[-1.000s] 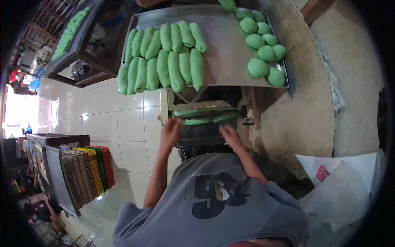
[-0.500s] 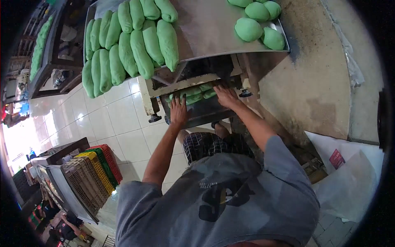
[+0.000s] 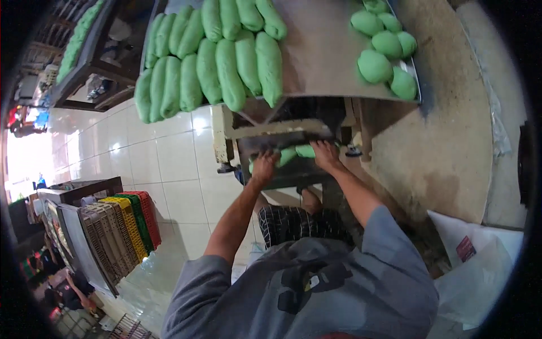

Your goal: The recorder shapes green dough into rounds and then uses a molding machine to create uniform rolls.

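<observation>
Soft green dough (image 3: 288, 155) lies across the dark metal tray (image 3: 299, 174) of a machine with a worn cream frame (image 3: 222, 135). My left hand (image 3: 265, 166) is on the left end of this dough, its fingers bent over it. My right hand (image 3: 325, 155) grips the right end, fingers curled, close to the machine's dark bar. Parts of the dough are hidden under both hands. Above the machine, a metal table (image 3: 316, 62) carries two rows of long green dough rolls (image 3: 230, 73) on the left and several round green dough balls (image 3: 375, 66) on the right.
Black knobs (image 3: 226, 168) stick out at the machine's sides. Stacked plastic crates (image 3: 127, 229) in several colours stand at the left on the tiled floor (image 3: 183, 200). A white plastic sack (image 3: 480, 260) lies at the right. Other people (image 3: 73, 294) are at the far lower left.
The view has shifted, so the table and machine sit lower and further right. My left fingers, spread on the dough before, are now bent over it. My right fingers have curled too.
</observation>
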Motion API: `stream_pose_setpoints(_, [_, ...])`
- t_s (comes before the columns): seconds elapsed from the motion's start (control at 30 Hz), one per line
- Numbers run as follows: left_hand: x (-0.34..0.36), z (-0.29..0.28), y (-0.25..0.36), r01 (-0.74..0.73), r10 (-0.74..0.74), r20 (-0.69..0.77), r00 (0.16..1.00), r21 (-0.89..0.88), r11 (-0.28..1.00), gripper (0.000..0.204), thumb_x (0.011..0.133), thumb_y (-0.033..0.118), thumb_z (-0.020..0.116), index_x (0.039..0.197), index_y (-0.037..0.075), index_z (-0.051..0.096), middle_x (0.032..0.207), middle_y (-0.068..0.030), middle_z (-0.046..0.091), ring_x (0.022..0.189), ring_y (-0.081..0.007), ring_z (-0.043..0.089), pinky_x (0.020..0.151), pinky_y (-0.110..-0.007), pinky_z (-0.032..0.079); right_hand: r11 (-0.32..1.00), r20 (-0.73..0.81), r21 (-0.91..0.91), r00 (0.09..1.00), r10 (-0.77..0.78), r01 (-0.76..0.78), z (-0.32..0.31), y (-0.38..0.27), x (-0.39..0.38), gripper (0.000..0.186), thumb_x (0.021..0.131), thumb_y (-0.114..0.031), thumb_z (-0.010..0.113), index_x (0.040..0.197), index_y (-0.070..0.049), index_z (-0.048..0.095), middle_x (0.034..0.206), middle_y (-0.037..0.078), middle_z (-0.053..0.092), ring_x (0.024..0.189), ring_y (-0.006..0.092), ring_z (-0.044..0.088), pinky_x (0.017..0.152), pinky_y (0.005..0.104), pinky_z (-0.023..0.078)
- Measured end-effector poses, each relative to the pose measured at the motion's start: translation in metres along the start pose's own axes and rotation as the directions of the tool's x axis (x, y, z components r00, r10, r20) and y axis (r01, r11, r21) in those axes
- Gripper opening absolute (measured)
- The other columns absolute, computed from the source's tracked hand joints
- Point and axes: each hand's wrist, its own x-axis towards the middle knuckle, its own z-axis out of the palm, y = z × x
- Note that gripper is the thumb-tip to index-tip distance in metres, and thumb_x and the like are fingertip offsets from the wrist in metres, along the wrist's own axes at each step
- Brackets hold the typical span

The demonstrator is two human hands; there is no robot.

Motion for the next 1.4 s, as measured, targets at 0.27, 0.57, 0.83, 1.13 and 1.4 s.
stream_pose_setpoints(0.27, [-0.136, -0.141, 0.064, 0.325, -0.408, 0.096, 0.908, -0.776, 0.54, 0.027, 0.076, 0.001, 0.067, 0.098, 0.004, 0.051, 0.11, -0.0123, 0.056, 0.102, -0.027, 0.058, 0.084, -0.037, 0.049, 0.654, -0.118, 0.75, 0.993, -0.004, 0.092, -0.111, -0.021, -0.11, 0.065, 0.077, -0.004, 0.074, 0.133, -0.011, 0.041, 0.109, 0.01, 0.061, 0.105, 0.0261, 0.059, 0.086, 0.0414, 0.047])
stream_pose_setpoints(0.57, [-0.132, -0.233, 0.105, 0.077, -0.433, 0.117, 0.894, -0.991, -0.109, 0.06, 0.08, 0.006, 0.071, 0.132, 0.001, 0.041, 0.119, -0.0113, 0.056, 0.109, -0.0222, 0.055, 0.092, -0.037, 0.047, -0.254, 0.037, 0.962, 0.969, -0.244, -0.101, -0.179, -0.133, -0.084, 0.046, 0.082, -0.008, 0.071, 0.126, -0.006, 0.054, 0.118, 0.01, 0.06, 0.106, 0.0226, 0.058, 0.089, 0.0384, 0.048])
stream_pose_setpoints(0.83, [0.005, -0.484, 0.051, -0.304, 0.072, -0.324, 0.943, -0.93, -0.209, 0.079, 0.093, 0.065, 0.03, 0.134, -0.002, 0.043, 0.126, -0.017, 0.054, 0.115, -0.0261, 0.053, 0.1, -0.041, 0.04, -0.467, -0.105, 0.884, 0.975, -0.193, 0.003, -0.43, -0.219, 0.075, 0.07, 0.089, -0.065, 0.045, 0.132, -0.01, 0.048, 0.125, 0.014, 0.055, 0.111, 0.0255, 0.055, 0.096, 0.0401, 0.044])
stream_pose_setpoints(1.13, [-0.011, -0.41, 0.019, -0.5, -0.346, -0.735, 0.583, -0.66, 0.56, 0.031, 0.097, 0.03, 0.051, 0.089, 0.002, 0.06, 0.075, -0.0042, 0.059, 0.071, -0.0105, 0.053, 0.068, -0.026, 0.042, 0.066, -0.593, 0.805, 0.799, 0.097, 0.59, -0.282, -0.156, 0.03, 0.034, 0.096, -0.032, 0.052, 0.071, -0.01, 0.055, 0.061, -0.003, 0.049, 0.056, 0.0055, 0.046, 0.053, 0.022, 0.036])
stream_pose_setpoints(1.4, [-0.064, -0.097, 0.052, 0.227, -0.182, 0.148, 0.972, -0.395, 0.89, 0.026, 0.091, 0.026, 0.054, 0.099, 0.002, 0.061, 0.092, -0.0162, 0.066, 0.088, -0.0285, 0.065, 0.074, -0.039, 0.05, 0.906, 0.522, 0.391, 0.85, -0.075, -0.16, -0.018, -0.051, -0.083, 0.042, 0.087, -0.044, 0.063, 0.103, -0.005, 0.064, 0.086, 0.013, 0.068, 0.083, 0.0259, 0.066, 0.073, 0.0392, 0.05])
